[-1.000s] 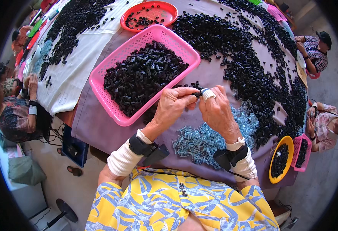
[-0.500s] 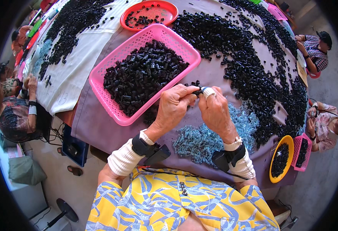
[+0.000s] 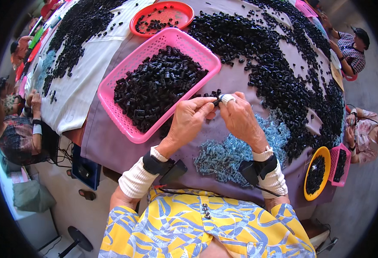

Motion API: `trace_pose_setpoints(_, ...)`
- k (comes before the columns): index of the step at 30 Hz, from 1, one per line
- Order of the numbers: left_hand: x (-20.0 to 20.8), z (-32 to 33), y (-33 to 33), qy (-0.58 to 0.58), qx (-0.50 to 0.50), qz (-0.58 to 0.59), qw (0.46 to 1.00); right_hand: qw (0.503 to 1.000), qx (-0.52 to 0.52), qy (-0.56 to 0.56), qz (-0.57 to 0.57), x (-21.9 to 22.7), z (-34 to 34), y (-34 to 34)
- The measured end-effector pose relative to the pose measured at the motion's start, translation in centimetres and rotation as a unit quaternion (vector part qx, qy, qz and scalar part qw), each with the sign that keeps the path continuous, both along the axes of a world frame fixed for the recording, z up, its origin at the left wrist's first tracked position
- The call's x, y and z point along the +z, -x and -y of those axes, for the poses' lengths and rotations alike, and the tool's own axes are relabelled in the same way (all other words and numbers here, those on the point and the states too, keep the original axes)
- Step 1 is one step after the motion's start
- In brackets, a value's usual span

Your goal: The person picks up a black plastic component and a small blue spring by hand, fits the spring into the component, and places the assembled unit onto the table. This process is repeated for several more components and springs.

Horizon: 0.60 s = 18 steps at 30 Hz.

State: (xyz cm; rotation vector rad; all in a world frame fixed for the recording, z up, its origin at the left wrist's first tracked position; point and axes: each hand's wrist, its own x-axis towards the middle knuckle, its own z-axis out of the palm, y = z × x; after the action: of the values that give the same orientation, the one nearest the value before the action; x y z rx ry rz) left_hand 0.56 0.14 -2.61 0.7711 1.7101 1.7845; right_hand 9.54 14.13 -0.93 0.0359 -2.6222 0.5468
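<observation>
My left hand [image 3: 188, 121] and my right hand [image 3: 240, 119] meet over the cloth, both closed, their fingertips pinched together on a small black plastic part [image 3: 217, 102]. Most of that part is hidden by the fingers. White wrapping covers a finger of the right hand. Just left of my hands stands a pink basket [image 3: 107, 96] heaped with black plastic parts [image 3: 156, 81]. A few loose black pieces lie behind the fingertips. Close under my right hand spreads a pile of small bluish, shiny coil springs [image 3: 223, 157].
Loose black parts [image 3: 279, 90] cover much of the purple cloth [image 3: 111, 142] at right. A red tray [image 3: 187, 19] sits behind the basket; a yellow tray [image 3: 324, 154] and a small pink basket [image 3: 346, 165] stand at the right edge. Other people sit around the table.
Both hands stay pinched together, with small shifts of the fingers around the black part. The whole view has moved slightly; the baskets and piles look the same.
</observation>
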Motion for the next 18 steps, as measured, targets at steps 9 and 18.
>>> trace_pose_setpoints(9, 0.01, 0.01, 0.16, 0.030, -0.035, 0.151, 0.987, 0.998, -0.038, -0.038, 0.029, 1.06, 0.80, 0.02)
trace_pose_setpoints(18, -0.32, 0.00, 0.52, -0.036, -0.109, 0.323, 0.939, 0.999, -0.041, -0.030, 0.006, 1.05, 0.11, 0.11)
